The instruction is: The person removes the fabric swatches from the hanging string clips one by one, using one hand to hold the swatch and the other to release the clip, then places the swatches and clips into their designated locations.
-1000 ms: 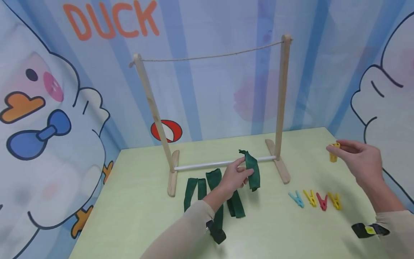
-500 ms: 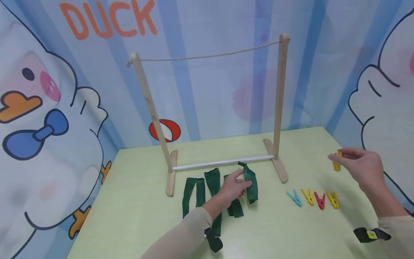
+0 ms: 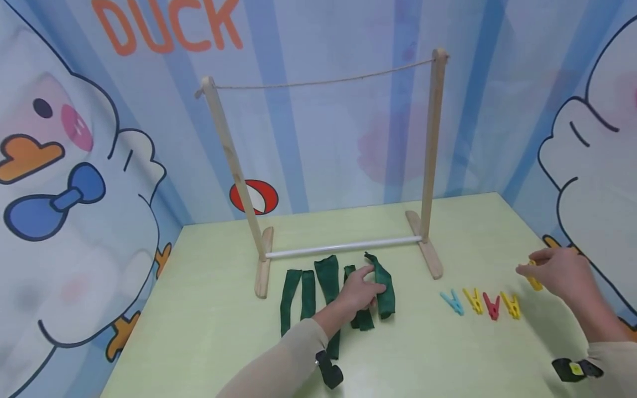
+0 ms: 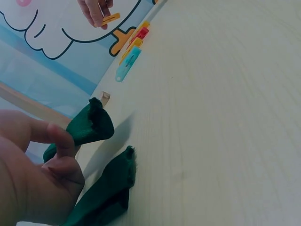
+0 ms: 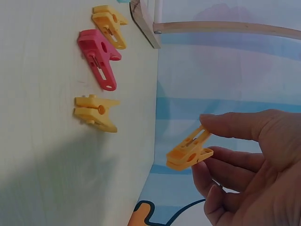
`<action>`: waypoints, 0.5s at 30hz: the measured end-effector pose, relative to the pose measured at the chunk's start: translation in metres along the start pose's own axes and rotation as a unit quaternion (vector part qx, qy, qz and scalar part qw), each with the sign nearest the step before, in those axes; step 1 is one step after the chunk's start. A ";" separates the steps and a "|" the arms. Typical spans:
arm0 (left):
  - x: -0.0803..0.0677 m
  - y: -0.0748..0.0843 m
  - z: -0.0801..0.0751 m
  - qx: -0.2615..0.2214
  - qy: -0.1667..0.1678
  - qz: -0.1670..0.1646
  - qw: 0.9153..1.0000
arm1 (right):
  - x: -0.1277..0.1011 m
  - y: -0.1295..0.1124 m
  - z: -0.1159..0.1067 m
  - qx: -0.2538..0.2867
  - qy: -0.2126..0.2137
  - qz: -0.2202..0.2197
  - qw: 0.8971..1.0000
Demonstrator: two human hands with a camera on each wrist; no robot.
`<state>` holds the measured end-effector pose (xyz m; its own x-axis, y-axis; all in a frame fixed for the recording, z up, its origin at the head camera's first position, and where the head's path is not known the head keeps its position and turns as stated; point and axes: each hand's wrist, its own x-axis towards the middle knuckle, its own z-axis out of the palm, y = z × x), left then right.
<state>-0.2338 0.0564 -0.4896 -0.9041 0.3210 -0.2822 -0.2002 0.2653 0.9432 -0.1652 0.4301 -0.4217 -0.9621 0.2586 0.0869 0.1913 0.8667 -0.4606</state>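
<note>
In the head view my left hand [image 3: 355, 293] pinches a dark green cloth strip [image 3: 384, 293], held low over the table. The left wrist view shows this green strip [image 4: 94, 123] lifted above another green strip [image 4: 110, 186] on the tabletop. Off to the right, my right hand [image 3: 564, 276] holds a yellow clothespin [image 3: 534, 281] in the air. In the right wrist view, thumb and fingers pinch the handle end of this yellow clothespin [image 5: 188, 153]. More green strips [image 3: 325, 273] lie left of and under my left hand and forearm, which partly hide them.
A wooden stand [image 3: 429, 155] with a string [image 3: 318, 83] across its top and a white bar [image 3: 343, 246] below stands at the back. A blue clothespin [image 3: 452, 303], a red clothespin [image 3: 491, 307] and two yellow clothespins [image 3: 511, 305] lie in a row on the table [image 3: 209, 309].
My left hand has lowered the green strip toward the table. My right hand has moved down and slightly right, with the yellow clothespin now tilted.
</note>
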 end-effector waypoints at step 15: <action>-0.005 -0.002 -0.005 0.162 -0.005 0.017 0.987 | 0.003 0.011 0.003 -0.019 -0.081 0.030 0.996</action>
<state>-0.2307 0.0496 -0.4892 -0.9040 0.3427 -0.2555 -0.0378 0.5313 0.8463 -0.1664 0.4390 -0.4295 -0.9667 0.2415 -0.0848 0.2543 0.8682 -0.4261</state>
